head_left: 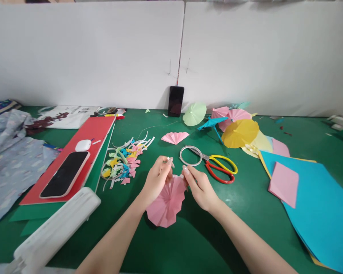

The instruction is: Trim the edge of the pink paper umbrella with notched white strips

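A pleated pink paper fan (167, 205), spread almost into a round, hangs between my hands low in the middle of the view. My left hand (158, 177) is closed at its upper left edge, thumb and fingers pinched together with a small white bit at the tips. My right hand (198, 186) pinches the fan's upper right edge, where a small white strip shows. Just beyond my fingers lie a roll of clear tape (191, 164) and scissors (221, 163) with one yellow and one red handle. A smaller folded pink fan (175, 137) rests farther back.
Paper scraps (124, 161) lie left of my hands. A phone (65, 175) rests on red card (98, 131), near a white bar-shaped object (57, 228). Paper umbrellas (240, 133) cluster at the back right. Blue sheets (322, 213) lie right. Another phone (176, 101) leans against the white panel.
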Action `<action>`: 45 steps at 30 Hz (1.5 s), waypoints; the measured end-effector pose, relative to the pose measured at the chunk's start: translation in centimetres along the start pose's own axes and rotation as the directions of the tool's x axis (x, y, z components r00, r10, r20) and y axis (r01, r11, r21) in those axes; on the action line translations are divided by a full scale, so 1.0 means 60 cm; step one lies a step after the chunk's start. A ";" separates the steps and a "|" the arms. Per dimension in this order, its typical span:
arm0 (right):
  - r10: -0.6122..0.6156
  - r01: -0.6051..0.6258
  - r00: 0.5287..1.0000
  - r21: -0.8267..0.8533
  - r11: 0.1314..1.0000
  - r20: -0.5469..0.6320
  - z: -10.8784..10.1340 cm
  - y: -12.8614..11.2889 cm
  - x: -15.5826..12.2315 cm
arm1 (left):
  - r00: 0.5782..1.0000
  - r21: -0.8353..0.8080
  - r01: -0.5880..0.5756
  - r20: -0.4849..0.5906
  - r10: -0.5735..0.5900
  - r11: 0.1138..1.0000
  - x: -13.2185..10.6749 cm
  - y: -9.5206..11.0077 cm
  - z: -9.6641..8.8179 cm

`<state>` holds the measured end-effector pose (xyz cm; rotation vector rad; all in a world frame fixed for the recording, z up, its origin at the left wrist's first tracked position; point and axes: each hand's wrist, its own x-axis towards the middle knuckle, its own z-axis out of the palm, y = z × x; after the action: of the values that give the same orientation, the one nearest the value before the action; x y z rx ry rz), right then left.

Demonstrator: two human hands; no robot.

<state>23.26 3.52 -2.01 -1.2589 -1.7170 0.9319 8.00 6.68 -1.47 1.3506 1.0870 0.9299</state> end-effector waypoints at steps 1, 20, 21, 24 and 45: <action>0.004 -0.005 1.000 0.007 1.000 0.011 0.000 0.000 -0.001 | 1.000 -0.008 -0.011 0.005 0.011 1.000 0.001 0.003 -0.001; 0.062 -0.056 0.997 -0.100 0.993 0.050 0.001 -0.008 -0.002 | 0.955 0.174 -0.281 0.151 0.256 0.944 -0.013 -0.018 0.003; 0.069 -0.063 0.997 -0.121 0.991 0.039 0.002 -0.010 -0.002 | 0.955 0.175 -0.286 0.137 0.264 0.942 -0.013 -0.019 0.003; 0.096 -0.093 0.995 -0.184 0.979 0.010 0.007 -0.011 -0.002 | 0.956 0.171 -0.292 0.088 0.280 0.941 -0.011 -0.019 0.003; 0.250 -0.283 0.927 0.086 0.955 0.280 0.005 0.024 0.007 | 0.991 0.143 -0.131 0.024 0.129 0.981 0.005 -0.031 0.004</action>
<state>23.45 4.19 -3.32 -1.3544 -1.6814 1.4041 8.12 6.84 -3.34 1.5600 1.0815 0.9490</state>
